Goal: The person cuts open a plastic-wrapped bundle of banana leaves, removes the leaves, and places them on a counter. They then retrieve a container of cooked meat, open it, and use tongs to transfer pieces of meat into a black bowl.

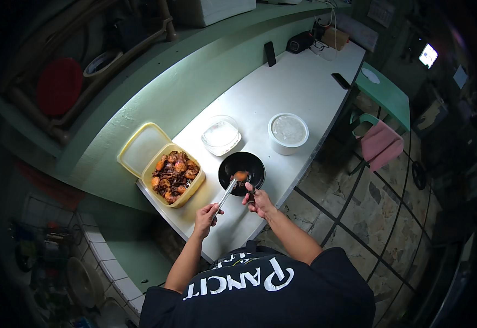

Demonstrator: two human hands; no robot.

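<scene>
My left hand point(205, 220) grips a pair of metal tongs point(224, 197), whose tips reach into a black bowl point(224, 168). At the tips, over the bowl, is an orange-brown piece of food point(241, 176). My right hand point(261, 203) is closed around a black-handled utensil point(251, 194) at the bowl's near right rim; its working end is too unclear to identify. Left of the bowl, a yellow plastic container point(198, 183) holds dark, saucy cooked pieces, several of them orange. Its hinged-back lid point(144, 147) leans against the green wall.
Beyond the bowl stand a clear plastic container point(221, 135) and a white lidded tub point(288, 133). Farther along the white table point(259, 88) are two phones, one upright point(270, 54) and one flat point(340, 81), and a black speaker point(299, 42). A pink cloth point(382, 144) drapes a green chair.
</scene>
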